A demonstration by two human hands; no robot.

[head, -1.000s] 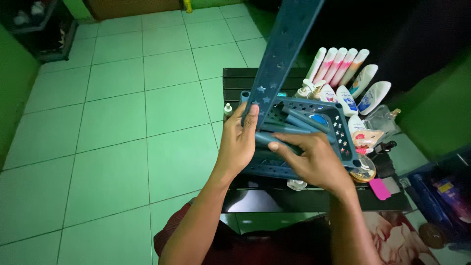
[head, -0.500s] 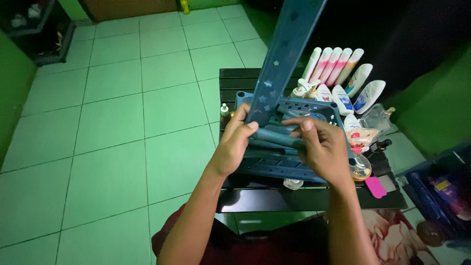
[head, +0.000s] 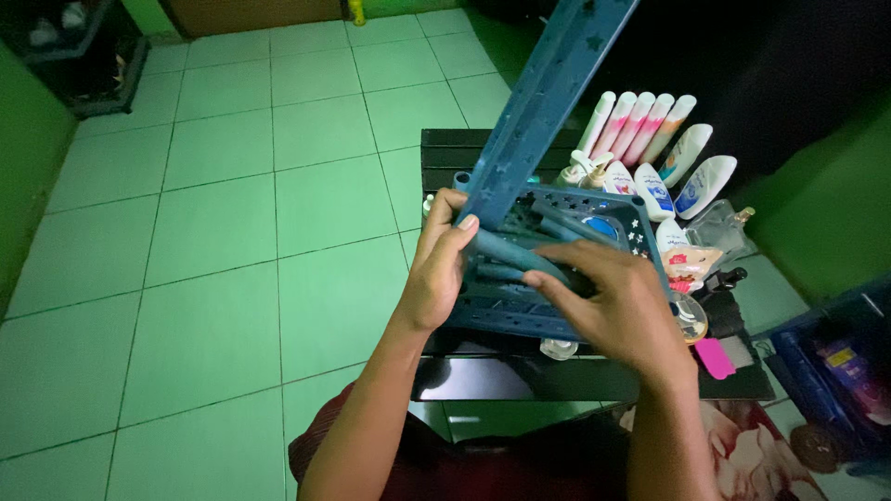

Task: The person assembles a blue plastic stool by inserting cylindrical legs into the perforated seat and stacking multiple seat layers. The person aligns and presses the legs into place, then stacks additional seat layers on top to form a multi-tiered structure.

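Floor (head: 213, 213): pale green square tiles, glossy, dark grout lines, fills the left half of view. Table (head: 445, 153): low, black, slatted top w/ a shiny near edge, sits right of centre. On the table, a blue plastic tray (head: 557, 320): rectangular, rigid, matte, rim pierced w/ small star cut-outs, loose blue plastic tubes lying inside. A long blue plastic panel (head: 538, 102), flat, same star cut-outs, rises from the tray's far-left corner; long axis runs from that corner up and to the far right, out of frame at top. Left hand (head: 436, 269): fingers closed around the panel's lower end, thumb on the near face, so the panel lies directly above and far of the fingers. Right hand (head: 617, 311): lies over the tray's right part, fingers half-curled, narrow spread, index tip touching a blue tube (head: 506, 250) whose long axis runs left-right; whether it is gripped cannot be told. Left hand is nearer the panel; right is nearer the tubes. Far right of tray: row of white-and-pink soft tubes (head: 636, 121), smooth, leaning; white bottles (head: 691, 167) beside them. Near right: pink flat item (head: 715, 357), small.
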